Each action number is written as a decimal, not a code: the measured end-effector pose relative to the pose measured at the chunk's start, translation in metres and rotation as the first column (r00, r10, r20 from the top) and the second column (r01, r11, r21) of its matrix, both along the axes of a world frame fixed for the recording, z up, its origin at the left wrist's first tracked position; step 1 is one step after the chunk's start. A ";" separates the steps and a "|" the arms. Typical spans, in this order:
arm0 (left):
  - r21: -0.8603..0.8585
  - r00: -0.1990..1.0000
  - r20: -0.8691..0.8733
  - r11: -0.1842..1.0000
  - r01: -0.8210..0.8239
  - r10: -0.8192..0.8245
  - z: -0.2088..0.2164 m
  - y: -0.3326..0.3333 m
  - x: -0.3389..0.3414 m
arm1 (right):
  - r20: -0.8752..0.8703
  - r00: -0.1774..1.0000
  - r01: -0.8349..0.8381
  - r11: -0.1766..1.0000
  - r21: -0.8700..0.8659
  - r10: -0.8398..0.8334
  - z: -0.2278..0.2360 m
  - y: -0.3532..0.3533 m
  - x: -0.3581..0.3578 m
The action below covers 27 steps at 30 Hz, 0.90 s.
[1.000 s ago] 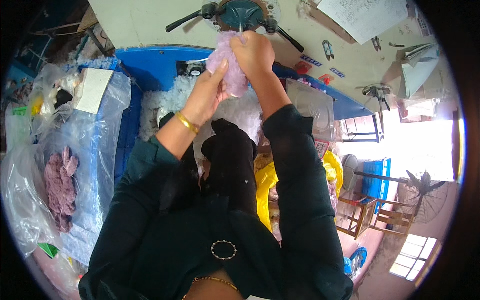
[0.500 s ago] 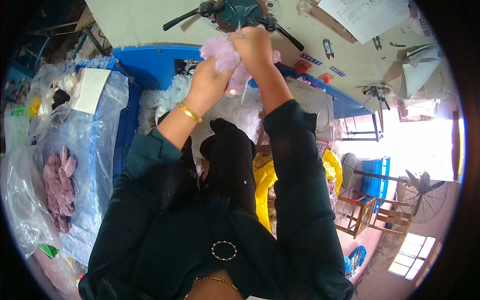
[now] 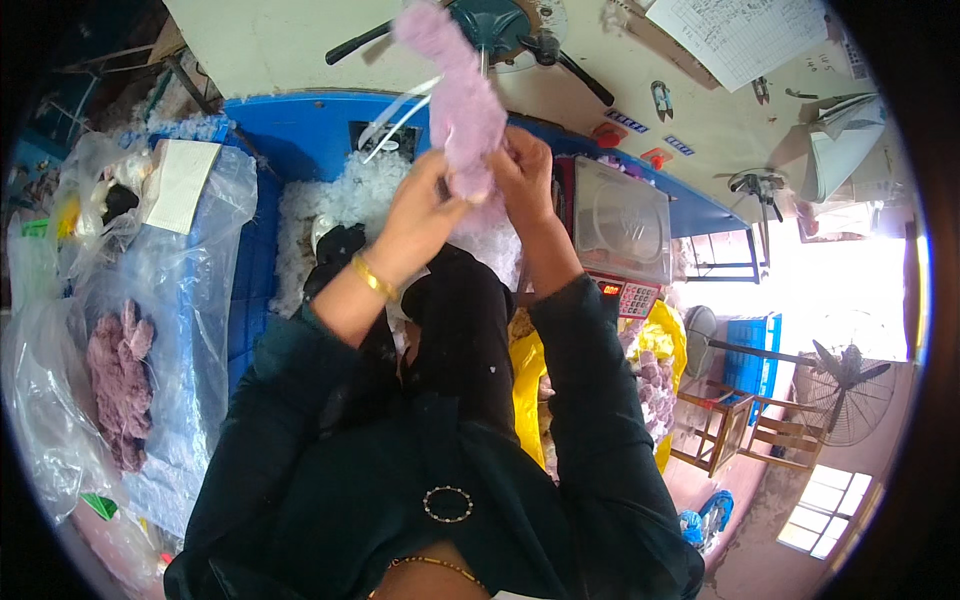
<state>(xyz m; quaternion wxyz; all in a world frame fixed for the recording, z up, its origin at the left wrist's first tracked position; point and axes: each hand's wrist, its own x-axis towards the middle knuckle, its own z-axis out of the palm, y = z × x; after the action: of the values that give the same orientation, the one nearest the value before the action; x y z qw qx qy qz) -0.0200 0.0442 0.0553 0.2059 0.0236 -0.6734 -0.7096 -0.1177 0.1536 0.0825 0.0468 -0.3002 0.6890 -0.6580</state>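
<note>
A lilac plush toy (image 3: 466,115) stands upright between my hands, its top end reaching past the machine's metal nozzle. My left hand (image 3: 422,212) is closed on the toy's lower left side. With bent fingers, my right hand (image 3: 522,172) grips its lower right side. White strips (image 3: 398,130) stick out to the left of the toy. Behind it is a dark green round machine fitting (image 3: 487,22) with black lever handles on both sides. My fingertips are partly hidden by the plush.
White fluffy stuffing (image 3: 335,185) lies below the blue panel (image 3: 300,125). A scale with a red display (image 3: 625,295) is at right, above a yellow bag (image 3: 528,390) of lilac plush pieces. At left, another plush piece (image 3: 120,385) lies on clear plastic. A standing fan (image 3: 845,390) is farther right.
Both hands have come down and toward me from the nozzle, bringing the plush toy along. The toy now points upward, and the white strips swing out to its left.
</note>
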 end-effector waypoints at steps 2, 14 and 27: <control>-0.256 0.982 -0.165 0.958 -0.128 0.087 -0.002 -0.011 -0.026 | -0.091 0.995 -0.030 0.999 0.013 0.031 -0.002 -0.009 -0.022; 0.393 0.983 0.012 0.905 0.166 -0.185 0.044 -0.024 -0.020 | -0.391 0.894 0.319 0.924 0.210 -0.220 0.047 -0.038 -0.014; 0.220 0.897 0.059 0.882 0.417 -0.439 0.046 -0.031 0.029 | -0.203 0.978 0.088 0.979 0.186 -0.049 0.035 0.001 0.027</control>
<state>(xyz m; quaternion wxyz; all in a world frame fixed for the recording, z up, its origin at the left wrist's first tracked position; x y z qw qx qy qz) 0.0094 0.0127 0.1018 0.0043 -0.0672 -0.5966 -0.7997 -0.0903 0.1545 0.1174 -0.0154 -0.3339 0.7609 -0.5561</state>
